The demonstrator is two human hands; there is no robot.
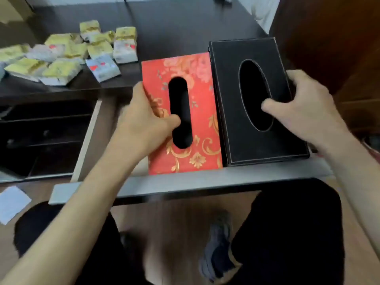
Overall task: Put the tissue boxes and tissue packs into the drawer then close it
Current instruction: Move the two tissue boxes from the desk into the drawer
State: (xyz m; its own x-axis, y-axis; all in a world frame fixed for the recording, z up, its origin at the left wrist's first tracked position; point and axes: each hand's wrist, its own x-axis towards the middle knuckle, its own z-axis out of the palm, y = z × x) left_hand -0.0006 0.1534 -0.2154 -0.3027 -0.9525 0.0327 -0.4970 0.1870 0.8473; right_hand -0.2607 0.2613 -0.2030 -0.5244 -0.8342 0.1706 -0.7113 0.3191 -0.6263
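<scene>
A red tissue box with gold flowers (202, 112) lies flat over the open drawer (185, 187), its slot facing up. My left hand (144, 120) grips its left edge, thumb hooked into the slot. Right beside it sits a black tissue box (232, 95) with white stitching, and my right hand (304, 108) holds its right side with the thumb in the oval opening. Both boxes sit side by side inside the drawer's frame. Several yellow and white tissue packs (67, 54) lie in a loose heap on the dark desk top at the far left.
The dark desk (174, 23) stretches behind the drawer. Lower dark drawers (45, 132) show at the left under the desk edge. A white sheet (12, 202) lies on the wooden floor. My knees and a shoe (218, 243) are below the drawer front.
</scene>
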